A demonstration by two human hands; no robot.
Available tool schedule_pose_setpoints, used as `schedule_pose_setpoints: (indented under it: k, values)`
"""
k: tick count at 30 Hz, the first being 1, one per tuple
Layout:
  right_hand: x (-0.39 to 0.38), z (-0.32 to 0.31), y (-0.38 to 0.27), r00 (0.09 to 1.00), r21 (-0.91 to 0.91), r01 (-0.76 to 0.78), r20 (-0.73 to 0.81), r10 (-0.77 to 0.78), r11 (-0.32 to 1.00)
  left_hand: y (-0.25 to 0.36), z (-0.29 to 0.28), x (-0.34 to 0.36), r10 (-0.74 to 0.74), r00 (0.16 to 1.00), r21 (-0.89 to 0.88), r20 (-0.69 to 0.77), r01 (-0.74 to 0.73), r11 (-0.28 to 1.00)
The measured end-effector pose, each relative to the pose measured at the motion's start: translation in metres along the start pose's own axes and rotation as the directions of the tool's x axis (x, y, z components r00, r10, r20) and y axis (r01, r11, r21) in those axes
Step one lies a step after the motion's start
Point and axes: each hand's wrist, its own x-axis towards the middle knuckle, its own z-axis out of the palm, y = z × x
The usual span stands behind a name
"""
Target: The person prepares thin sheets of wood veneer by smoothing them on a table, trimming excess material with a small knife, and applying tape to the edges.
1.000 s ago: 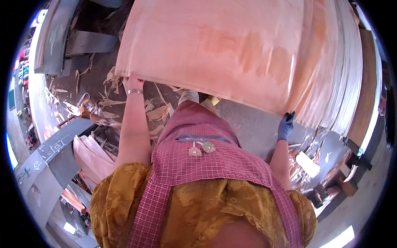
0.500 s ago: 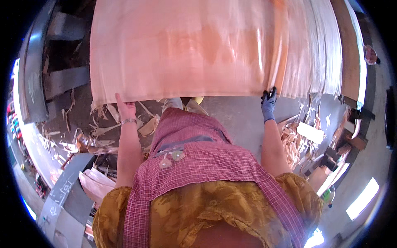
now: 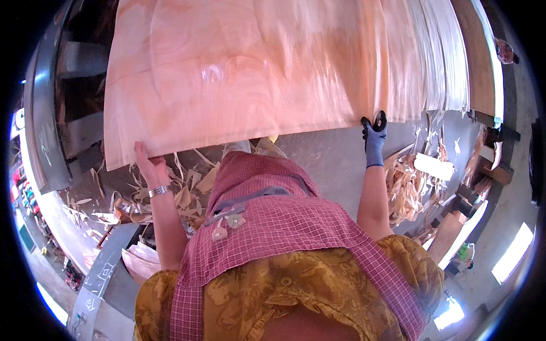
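A wide, thin sheet of pinkish wood veneer (image 3: 227, 85) spans the upper middle, its near edge sloping lower at the left. My bare left hand (image 3: 151, 165), with a metal watch band at the wrist, pinches that edge near its left corner; the fingers underneath are partly hidden. In a blue-grey glove with black fingertips, my right hand (image 3: 374, 139) grips the same edge further right, where the veneer folds into a ridge. More pale veneer (image 3: 446, 68) lies in rippled layers beyond the right hand.
Torn veneer strips (image 3: 406, 187) pile on the floor at right, with more scraps (image 3: 187, 190) beside my left forearm. A dark metal frame (image 3: 42, 113) stands at left. A grey beam with chalk marks (image 3: 105, 261) lies lower left. Another person (image 3: 505, 51) shows at the far right.
My left hand has moved left and nearer to me, drawing the sheet's left corner with it. The right hand has shifted slightly away, still gripping the edge.
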Motion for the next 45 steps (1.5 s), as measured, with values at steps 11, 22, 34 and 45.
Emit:
schedule_pose_setpoints:
  k: [11,22,34,45]
  values:
    - [0.036,0.025,0.068,0.853,-0.399,0.402,-0.163,-0.496,0.824,-0.107,-0.024,0.065,-0.145,0.978,-0.105,0.148,0.161,0.981]
    - [0.067,0.038,0.043,0.856,-0.491,0.39,-0.119,-0.503,0.779,-0.113,0.029,0.076,-0.172,0.979,0.035,0.112,0.169,0.985]
    - [0.084,0.046,0.03,0.877,-0.511,0.386,-0.054,-0.478,0.768,-0.118,0.018,0.112,-0.224,0.952,0.099,0.206,0.208,0.973]
    - [0.079,0.042,0.046,0.87,-0.464,0.416,-0.048,-0.491,0.782,-0.126,0.018,0.104,-0.114,0.987,0.039,0.113,0.11,0.993]
